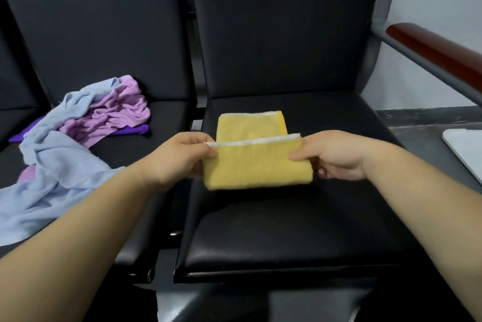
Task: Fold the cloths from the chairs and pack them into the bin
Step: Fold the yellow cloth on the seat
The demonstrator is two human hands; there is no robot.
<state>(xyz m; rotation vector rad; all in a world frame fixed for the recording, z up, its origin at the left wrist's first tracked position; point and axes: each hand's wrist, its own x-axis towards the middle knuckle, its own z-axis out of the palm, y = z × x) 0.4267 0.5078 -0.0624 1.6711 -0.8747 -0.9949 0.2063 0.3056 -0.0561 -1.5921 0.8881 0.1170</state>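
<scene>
A yellow cloth [257,162] with a white hem lies partly folded on the seat of the right black chair [287,230]. Its near half is doubled over, the white edge running across between my hands. My left hand [180,157] pinches the left end of that folded edge. My right hand [336,156] pinches the right end, thumb on top. On the left chair [146,42] lies a crumpled heap: a light blue cloth [52,178], a pink cloth [112,115] and a dark purple cloth [130,130] underneath.
A red-brown armrest [438,53] on a grey metal bar runs along the right side of the chair. The corner of a white container [464,149] shows at the right edge, on the grey floor. A white wall stands behind it.
</scene>
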